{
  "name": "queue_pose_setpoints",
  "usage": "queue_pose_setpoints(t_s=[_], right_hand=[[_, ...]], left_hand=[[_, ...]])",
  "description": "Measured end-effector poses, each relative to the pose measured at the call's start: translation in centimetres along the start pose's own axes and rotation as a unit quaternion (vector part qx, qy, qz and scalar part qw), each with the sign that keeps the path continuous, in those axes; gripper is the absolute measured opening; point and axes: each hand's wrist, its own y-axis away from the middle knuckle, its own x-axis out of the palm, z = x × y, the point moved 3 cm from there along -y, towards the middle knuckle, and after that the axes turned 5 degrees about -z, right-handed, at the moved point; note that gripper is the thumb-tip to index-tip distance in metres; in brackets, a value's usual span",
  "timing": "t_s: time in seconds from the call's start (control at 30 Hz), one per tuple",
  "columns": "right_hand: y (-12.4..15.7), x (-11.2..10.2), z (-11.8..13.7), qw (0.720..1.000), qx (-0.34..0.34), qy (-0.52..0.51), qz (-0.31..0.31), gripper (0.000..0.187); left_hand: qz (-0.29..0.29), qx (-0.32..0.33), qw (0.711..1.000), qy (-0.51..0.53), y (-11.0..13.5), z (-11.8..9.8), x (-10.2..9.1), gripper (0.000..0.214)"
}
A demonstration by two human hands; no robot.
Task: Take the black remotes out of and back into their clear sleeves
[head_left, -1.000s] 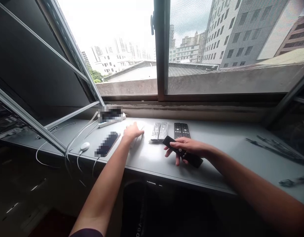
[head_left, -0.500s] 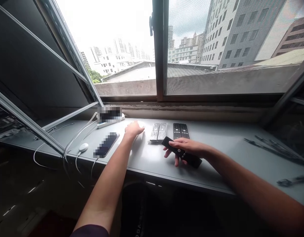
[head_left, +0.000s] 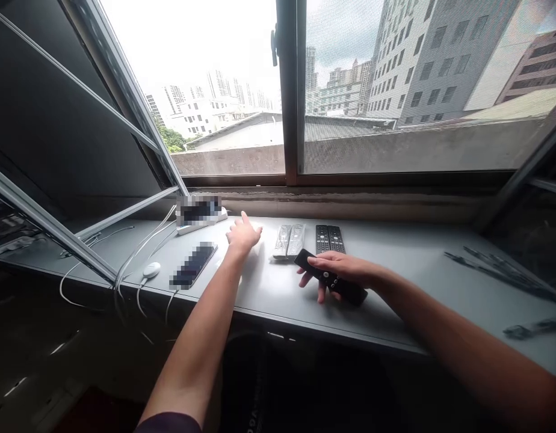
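Observation:
My right hand (head_left: 345,266) is closed around a black remote control (head_left: 327,276), held tilted above the front part of the desk with its thumb on top. On the left, my left hand (head_left: 242,233) reaches over the desk with its fingers spread, and I see nothing held in it. Two remotes in clear plastic wrap (head_left: 289,242) lie side by side between the hands. Just behind the held remote, two black remotes (head_left: 330,238) rest next to each other, their lower ends partly covered by my right hand.
A phone (head_left: 194,266) lies left of my left forearm, near a white round charger (head_left: 151,270) with cables. Farther back sits a white device (head_left: 201,225), partly pixelated. Dark cables (head_left: 494,273) lie on the right of the grey desk (head_left: 408,252). A metal frame (head_left: 145,141) slants on the left.
My left hand's fingers have spread and lifted; a whitish patch by its fingertips no longer shows. My right hand keeps the remote in nearly the same place.

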Motion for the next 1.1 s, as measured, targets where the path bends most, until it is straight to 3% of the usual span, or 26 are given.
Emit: queue_pose_setpoints(t_s=[0.07,0.1,0.17,0.23,0.27,0.33,0.43,0.53,0.67,0.8,0.93,1.1], right_hand=[[-0.2,-0.2,0.0,0.999,-0.017,-0.023,-0.035,0.057],[-0.3,-0.4,0.1,0.997,-0.030,-0.040,-0.058,0.054],[-0.6,-1.0,0.2,0.989,-0.062,-0.087,-0.104,0.053],[-0.9,-1.6,0.2,0.976,-0.081,-0.148,-0.136,0.063],[-1.0,-1.9,0.2,0.969,-0.085,-0.177,-0.147,0.069],[-1.1,-2.5,0.2,0.957,-0.089,-0.219,-0.167,0.077],[-1.2,-3.3,0.3,0.947,-0.103,-0.241,-0.185,0.071],[-1.0,-4.0,0.2,0.941,-0.103,-0.263,-0.189,0.063],[-0.8,-4.4,-0.1,0.936,-0.095,-0.293,-0.171,0.052],[-0.7,-4.3,0.0,0.926,-0.076,-0.329,-0.171,0.043],[-0.4,-3.9,0.1,0.910,-0.046,-0.358,-0.206,0.025],[-0.3,-3.4,0.2,0.915,-0.036,-0.332,-0.227,0.013]], left_hand=[[-0.024,0.040,0.994,0.103,0.4,-1.4,-0.5,0.085],[-0.002,0.075,0.980,0.187,0.8,-2.4,-0.7,0.079],[0.132,0.139,0.904,0.381,2.2,-4.9,-0.6,0.070],[0.282,0.189,0.786,0.516,4.4,-7.8,-0.6,0.076],[0.322,0.212,0.739,0.552,5.5,-9.1,-0.5,0.075],[0.358,0.256,0.685,0.580,7.1,-11.3,-0.2,0.065],[0.364,0.259,0.650,0.615,7.8,-13.5,1.0,0.069],[0.318,0.219,0.641,0.664,6.8,-14.3,2.1,0.068],[0.213,0.166,0.646,0.714,5.0,-13.9,3.3,0.053],[0.129,0.125,0.689,0.702,3.8,-12.3,4.5,0.044],[0.032,0.134,0.751,0.645,2.9,-10.2,4.8,0.039],[-0.048,0.147,0.797,0.583,2.9,-8.6,4.4,0.037]])
